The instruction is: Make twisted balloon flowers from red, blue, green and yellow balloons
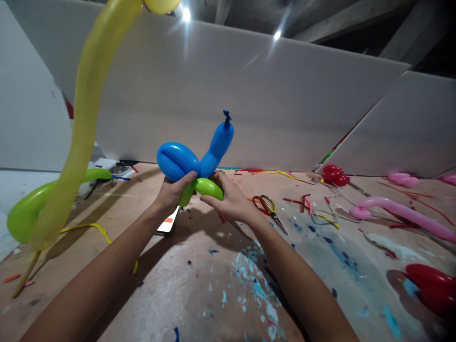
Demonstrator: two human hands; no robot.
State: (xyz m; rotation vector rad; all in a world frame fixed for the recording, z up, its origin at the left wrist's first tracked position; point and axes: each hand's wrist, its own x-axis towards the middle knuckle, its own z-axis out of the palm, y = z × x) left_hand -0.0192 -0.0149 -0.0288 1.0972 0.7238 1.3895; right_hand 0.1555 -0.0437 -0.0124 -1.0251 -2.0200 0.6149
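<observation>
Both my hands are raised over the floor and meet at a twisted balloon figure. My left hand (173, 192) is closed around the joint where a folded blue balloon (177, 160) meets a short green balloon segment (207, 187). My right hand (230, 199) pinches the green segment from the right. A blue balloon tail (220, 141) with a knot on top sticks up and to the right above my hands. A long yellow balloon (82, 118) hangs down from the upper left, close to the camera.
A long green balloon (24, 211) lies at the left. Red-handled scissors (265, 205) lie just right of my hands. A phone (168, 223) lies under them. Pink balloons (402, 211) and red balloons (432, 282) lie at the right, amid balloon scraps. White panels (249, 95) wall the back.
</observation>
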